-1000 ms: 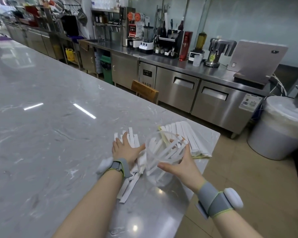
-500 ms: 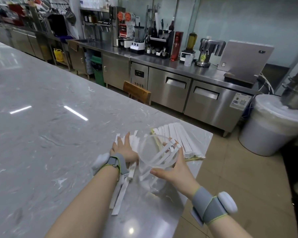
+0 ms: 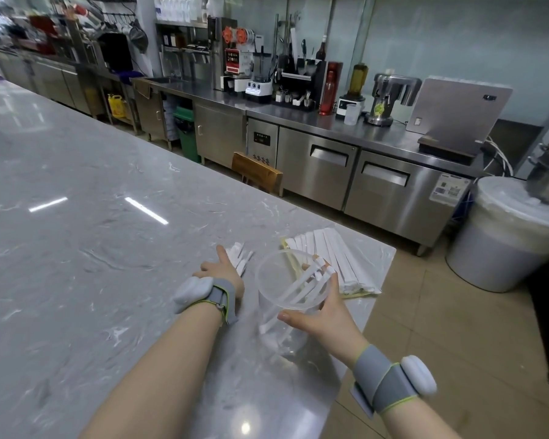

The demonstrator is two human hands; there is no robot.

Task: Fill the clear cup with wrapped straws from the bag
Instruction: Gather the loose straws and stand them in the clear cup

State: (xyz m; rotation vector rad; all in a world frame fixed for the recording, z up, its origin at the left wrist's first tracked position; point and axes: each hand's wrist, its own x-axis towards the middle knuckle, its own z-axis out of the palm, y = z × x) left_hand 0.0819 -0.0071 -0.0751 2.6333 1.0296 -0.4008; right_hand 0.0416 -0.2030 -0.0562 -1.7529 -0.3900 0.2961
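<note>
The clear cup (image 3: 268, 278) stands near the marble counter's right corner with several white wrapped straws leaning inside it. My right hand (image 3: 325, 312) wraps around the cup's right side, thumb in front and fingers behind the rim. Just left of the cup, my left hand (image 3: 224, 274) grips a bunch of wrapped straws (image 3: 240, 256) whose ends stick out past my fingers. The bag of wrapped straws (image 3: 339, 261) lies flat behind the cup, close to the counter's edge.
The marble counter (image 3: 92, 248) stretches left and away; its right edge (image 3: 371, 305) drops to a tiled floor. Across the aisle stand steel cabinets (image 3: 346, 172) with appliances, a wooden chair back (image 3: 257, 174) and a large white bin (image 3: 504, 236).
My left hand has gathered the loose straws off the counter and turned with them in its grip. The strips that lay below my wrist are gone. My right hand stays on the cup.
</note>
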